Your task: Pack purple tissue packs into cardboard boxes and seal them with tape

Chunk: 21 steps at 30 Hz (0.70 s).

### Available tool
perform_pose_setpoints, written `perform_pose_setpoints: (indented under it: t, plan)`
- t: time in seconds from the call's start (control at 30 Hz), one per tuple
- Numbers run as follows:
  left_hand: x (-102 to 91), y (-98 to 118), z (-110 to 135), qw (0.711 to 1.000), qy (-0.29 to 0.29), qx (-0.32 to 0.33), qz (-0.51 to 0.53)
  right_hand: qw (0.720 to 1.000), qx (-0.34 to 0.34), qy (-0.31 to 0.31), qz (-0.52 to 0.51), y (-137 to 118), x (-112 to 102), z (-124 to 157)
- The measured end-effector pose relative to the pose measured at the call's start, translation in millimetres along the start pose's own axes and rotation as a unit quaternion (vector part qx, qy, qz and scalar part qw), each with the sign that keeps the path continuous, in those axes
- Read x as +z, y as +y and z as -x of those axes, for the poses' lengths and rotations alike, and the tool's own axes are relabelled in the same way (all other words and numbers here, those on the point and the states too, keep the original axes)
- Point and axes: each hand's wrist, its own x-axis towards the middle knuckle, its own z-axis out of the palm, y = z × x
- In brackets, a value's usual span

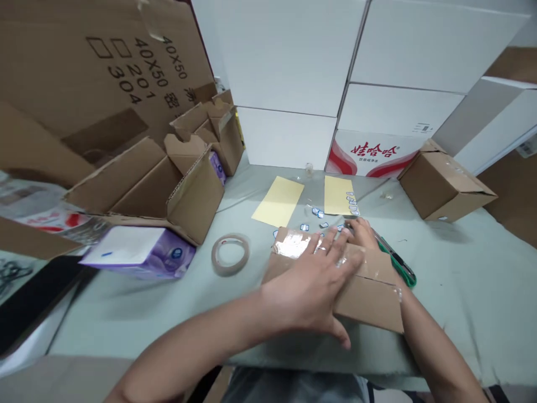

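Left hand [308,285] lies flat on the taped carton [369,296]; right hand [363,234] touches its 12 o'clock edge, just apart.

We log a bench [470,313] with a pale grey-green cover. Near its far edge lie two yellow sheets [277,201], well apart; small blue-edged labels [352,204] line the right sheet's lower corner, others scattered just below. A tape roll [216,256] lies flat left of centre. At the left edge we note open cartons [146,179] and a purple box [142,252]. A brown carton [447,187] sits at the far right corner, white cartons [285,56] stacked behind the bench.
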Motion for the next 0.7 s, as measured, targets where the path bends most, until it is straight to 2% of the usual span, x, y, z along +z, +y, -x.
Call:
perform_pose_setpoints:
  t: [0.07,0.17,0.27,0.33,0.43,0.5,0.57,0.6,0.67,0.7]
  plan:
    - [6.6,-1,-17,0.999,-0.023,-0.005,-0.030,1.000,0.004,-0.006,-0.012,-1,4,-4]
    - [1.8,-10,-21,0.999,-0.005,0.025,-0.029,0.999,0.023,-0.003,-0.042,-3,9,-6]
    - [-20.4,-26,-2,0.997,0.008,0.069,0.033,0.994,0.044,0.019,-0.093,-3,9,-8]
    - [-36.5,-43,18,0.995,0.019,0.062,0.081,0.988,0.060,0.043,-0.137,-3,0,-9]
    - [-51.7,-73,50,0.988,0.020,0.015,0.155,0.971,0.077,0.088,-0.206,-9,-34,-4]
    - [-55.1,-90,65,0.979,0.002,-0.002,0.205,0.959,0.067,0.106,-0.253,-20,-69,12]
    - [-55.5,-103,74,0.970,-0.011,0.005,0.242,0.950,0.024,0.096,-0.295,-38,-107,37]
    - [-55.3,-108,75,0.967,-0.015,0.014,0.253,0.945,-0.017,0.079,-0.317,-50,-125,50]
    - [-54.8,-117,75,0.964,-0.019,0.035,0.261,0.924,-0.181,-0.022,-0.337,-74,-152,75]
    - [-54.4,-121,73,0.964,-0.021,0.046,0.261,0.914,-0.238,-0.061,-0.324,-86,-160,84]
